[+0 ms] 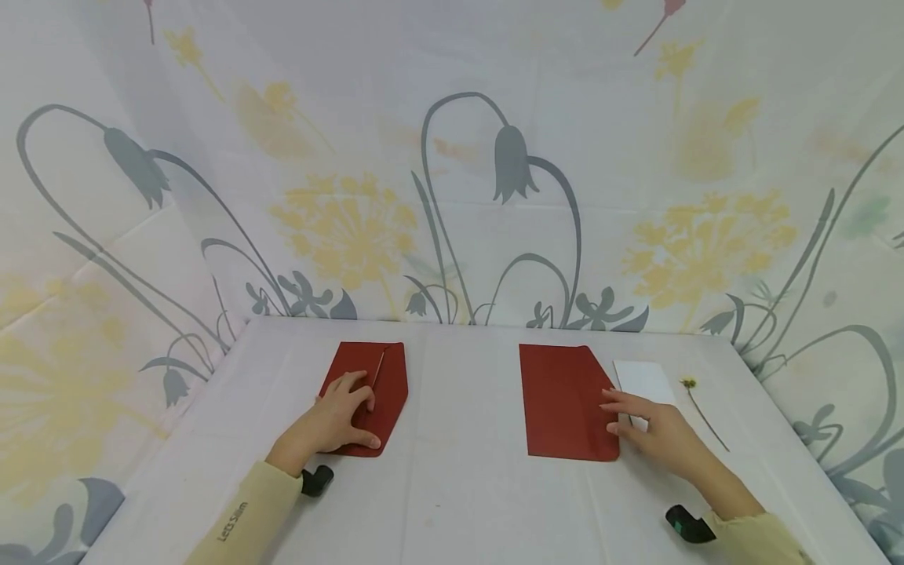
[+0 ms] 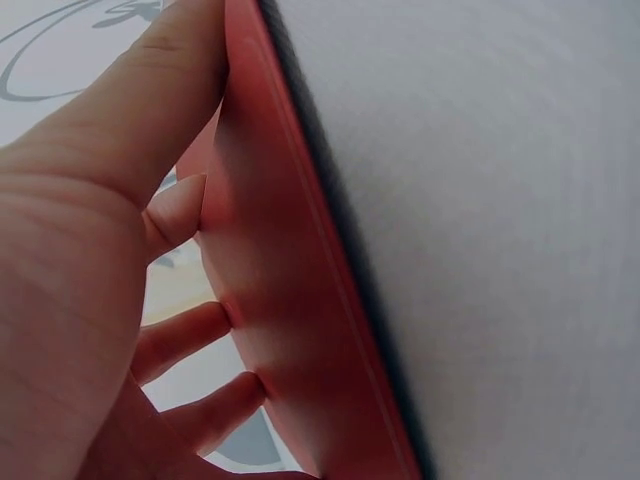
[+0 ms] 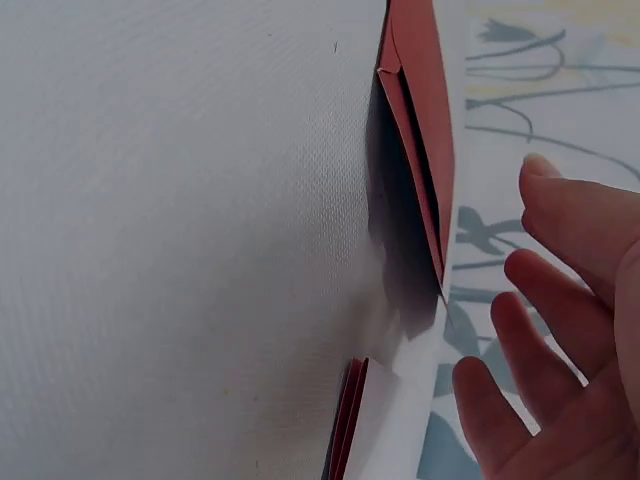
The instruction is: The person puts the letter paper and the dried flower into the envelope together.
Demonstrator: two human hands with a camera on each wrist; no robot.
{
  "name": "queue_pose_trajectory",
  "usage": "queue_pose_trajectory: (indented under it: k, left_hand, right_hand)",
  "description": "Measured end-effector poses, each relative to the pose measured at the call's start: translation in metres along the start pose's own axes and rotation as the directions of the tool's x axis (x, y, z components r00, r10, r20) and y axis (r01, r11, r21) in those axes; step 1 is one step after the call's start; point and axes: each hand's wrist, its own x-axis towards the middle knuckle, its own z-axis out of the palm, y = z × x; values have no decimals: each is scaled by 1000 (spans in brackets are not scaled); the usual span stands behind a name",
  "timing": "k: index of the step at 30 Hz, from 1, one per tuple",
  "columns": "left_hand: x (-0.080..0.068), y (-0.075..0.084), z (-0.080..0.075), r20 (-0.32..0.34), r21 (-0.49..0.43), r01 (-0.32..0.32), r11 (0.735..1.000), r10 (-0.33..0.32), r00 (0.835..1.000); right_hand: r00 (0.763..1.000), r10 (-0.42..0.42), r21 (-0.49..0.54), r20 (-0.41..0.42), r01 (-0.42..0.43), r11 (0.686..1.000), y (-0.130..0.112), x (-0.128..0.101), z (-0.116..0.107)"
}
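A red envelope (image 1: 391, 408) lies flat at the left of the table, a thin pale sliver (image 1: 379, 369) slanting across its upper part. Spread over this envelope, my left hand (image 1: 335, 416) touches it with thumb and fingertips. In the left wrist view its thumb and several fingertips meet the red paper. A second red envelope (image 1: 565, 404) lies to the right. My right hand (image 1: 653, 431) is at its right edge, fingers loosely extended and overlapping a white card (image 1: 646, 378). In the right wrist view the fingers hold nothing, and the envelope (image 3: 430, 130) has a gap along its edge.
Right of the white card lies a dried stem with a yellow flower (image 1: 688, 382). White cloth covers the table (image 1: 459, 486); a flower-printed curtain (image 1: 480, 235) stands behind it. Black wrist cameras (image 1: 688, 524) sit by both sleeves.
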Motion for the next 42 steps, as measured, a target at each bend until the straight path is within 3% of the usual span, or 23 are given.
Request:
queue_pose_trajectory:
  k: [7,14,22,32,37,42]
  left_hand:
    - [-2,3,-1,18,0,-4,1000,4,1000]
    - [-2,2,-2,33,19,6,1000,-7,999]
    - [1,4,-5,40,70,-16,997,13,999]
    - [8,20,-10,-48,69,-90,994,93,994]
    - [13,33,-9,-54,-7,-104,995,104,993]
    - [22,39,-3,-35,-138,-169,976,166,986]
  right_hand:
    - [984,32,52,173,-42,998,-1,3,5]
    - [953,28,13,301,-34,999,-5,4,8]
    - [944,12,-3,328,-11,1000,-6,6,9]
    - [939,-31,-51,343,51,997,-5,5,7]
    - [939,-50,-62,339,75,995,-5,4,6]
    - [940,-52,-55,337,75,996,-5,3,6]
